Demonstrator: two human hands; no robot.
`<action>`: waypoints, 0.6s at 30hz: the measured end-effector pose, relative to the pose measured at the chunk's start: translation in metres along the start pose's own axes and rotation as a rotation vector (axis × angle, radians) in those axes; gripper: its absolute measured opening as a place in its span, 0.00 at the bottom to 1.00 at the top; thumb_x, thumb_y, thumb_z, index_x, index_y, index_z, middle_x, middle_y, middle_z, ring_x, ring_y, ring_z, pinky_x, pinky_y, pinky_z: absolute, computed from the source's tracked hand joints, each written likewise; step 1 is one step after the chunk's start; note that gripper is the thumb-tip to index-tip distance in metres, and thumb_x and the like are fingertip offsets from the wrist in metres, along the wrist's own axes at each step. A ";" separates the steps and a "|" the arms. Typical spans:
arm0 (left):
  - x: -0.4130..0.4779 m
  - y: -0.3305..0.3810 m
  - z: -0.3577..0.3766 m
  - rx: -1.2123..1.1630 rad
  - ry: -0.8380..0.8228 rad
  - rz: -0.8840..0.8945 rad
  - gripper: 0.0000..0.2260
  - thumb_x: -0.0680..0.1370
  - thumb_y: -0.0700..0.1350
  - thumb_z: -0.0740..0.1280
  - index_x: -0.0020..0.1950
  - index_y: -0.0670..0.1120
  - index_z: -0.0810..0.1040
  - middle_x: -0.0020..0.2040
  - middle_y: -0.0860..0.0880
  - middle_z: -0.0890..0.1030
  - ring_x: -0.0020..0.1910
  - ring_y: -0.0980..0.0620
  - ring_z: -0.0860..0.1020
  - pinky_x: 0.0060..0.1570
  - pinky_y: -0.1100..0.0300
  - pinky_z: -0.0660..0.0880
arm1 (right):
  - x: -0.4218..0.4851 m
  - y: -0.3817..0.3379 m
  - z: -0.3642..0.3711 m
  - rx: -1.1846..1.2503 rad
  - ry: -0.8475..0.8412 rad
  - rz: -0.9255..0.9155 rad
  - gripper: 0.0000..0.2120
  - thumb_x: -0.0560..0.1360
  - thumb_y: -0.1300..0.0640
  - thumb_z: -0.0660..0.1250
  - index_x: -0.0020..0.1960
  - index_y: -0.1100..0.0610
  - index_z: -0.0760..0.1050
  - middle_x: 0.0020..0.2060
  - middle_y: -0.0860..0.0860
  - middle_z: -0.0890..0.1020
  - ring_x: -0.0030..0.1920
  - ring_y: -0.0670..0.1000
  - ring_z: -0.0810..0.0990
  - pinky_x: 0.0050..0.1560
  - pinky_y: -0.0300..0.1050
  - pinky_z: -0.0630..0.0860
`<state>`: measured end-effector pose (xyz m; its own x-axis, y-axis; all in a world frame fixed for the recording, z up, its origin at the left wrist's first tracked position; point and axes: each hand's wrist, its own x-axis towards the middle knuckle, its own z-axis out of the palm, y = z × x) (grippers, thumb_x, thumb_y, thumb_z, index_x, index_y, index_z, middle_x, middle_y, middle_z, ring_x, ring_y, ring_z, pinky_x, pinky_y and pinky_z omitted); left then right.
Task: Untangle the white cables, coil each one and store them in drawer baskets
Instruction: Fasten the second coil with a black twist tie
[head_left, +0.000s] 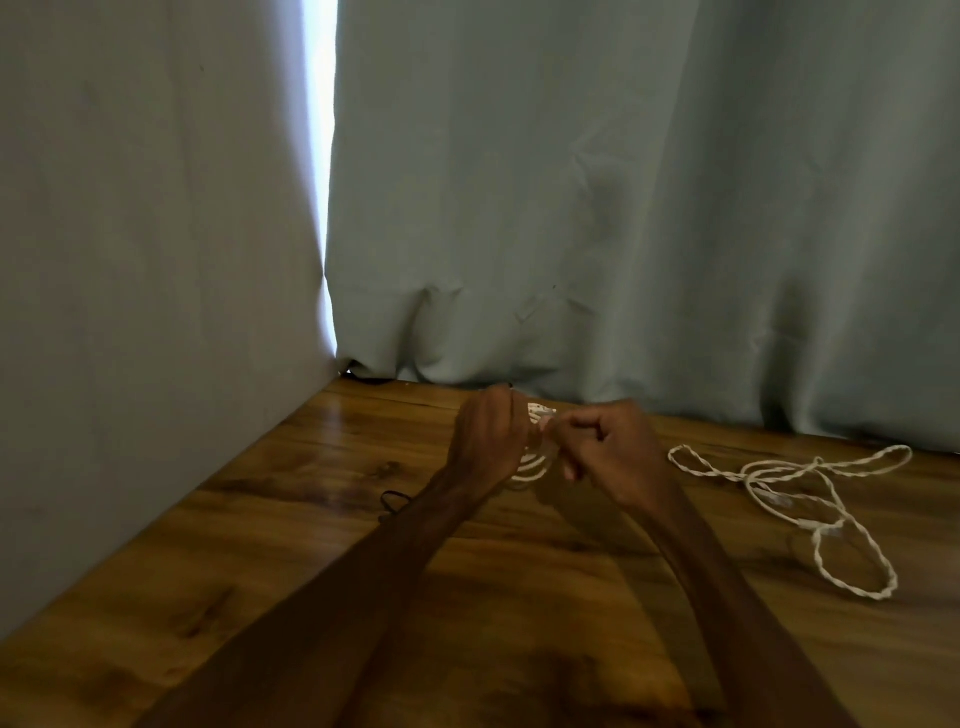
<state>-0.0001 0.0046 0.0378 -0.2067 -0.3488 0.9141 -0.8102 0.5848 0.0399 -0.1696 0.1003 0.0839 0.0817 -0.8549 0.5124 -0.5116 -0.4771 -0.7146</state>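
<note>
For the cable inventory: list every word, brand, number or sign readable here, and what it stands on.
None. No writing shows on the curtains, the wooden table, the loose white cable, or the coil that the left hand and right hand hold.

Glossy wooden table (311, 519) with loose white cable (748, 475) and small black loop (390, 501).
</note>
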 end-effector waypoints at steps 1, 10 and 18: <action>0.003 -0.002 -0.003 -0.004 -0.019 -0.017 0.05 0.76 0.37 0.65 0.50 0.39 0.72 0.37 0.42 0.79 0.32 0.45 0.79 0.31 0.56 0.73 | -0.002 -0.001 0.006 -0.112 -0.056 -0.014 0.10 0.81 0.57 0.68 0.45 0.50 0.87 0.23 0.49 0.81 0.22 0.42 0.75 0.31 0.40 0.74; 0.007 0.024 0.004 0.105 -0.099 0.022 0.29 0.58 0.35 0.84 0.51 0.38 0.70 0.36 0.41 0.81 0.32 0.46 0.80 0.29 0.59 0.75 | -0.013 -0.007 0.041 -0.127 0.101 0.013 0.14 0.80 0.63 0.64 0.42 0.53 0.85 0.23 0.47 0.82 0.23 0.42 0.79 0.30 0.40 0.77; 0.012 0.018 0.006 0.043 -0.069 -0.025 0.07 0.78 0.36 0.62 0.50 0.35 0.78 0.38 0.42 0.80 0.34 0.47 0.79 0.33 0.57 0.74 | -0.003 -0.008 0.025 0.134 0.069 0.175 0.13 0.77 0.63 0.69 0.35 0.54 0.85 0.20 0.43 0.76 0.21 0.40 0.69 0.26 0.33 0.65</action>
<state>-0.0204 0.0060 0.0472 -0.2221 -0.4133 0.8831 -0.8379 0.5441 0.0439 -0.1442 0.1020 0.0763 -0.0592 -0.9132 0.4032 -0.3945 -0.3496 -0.8498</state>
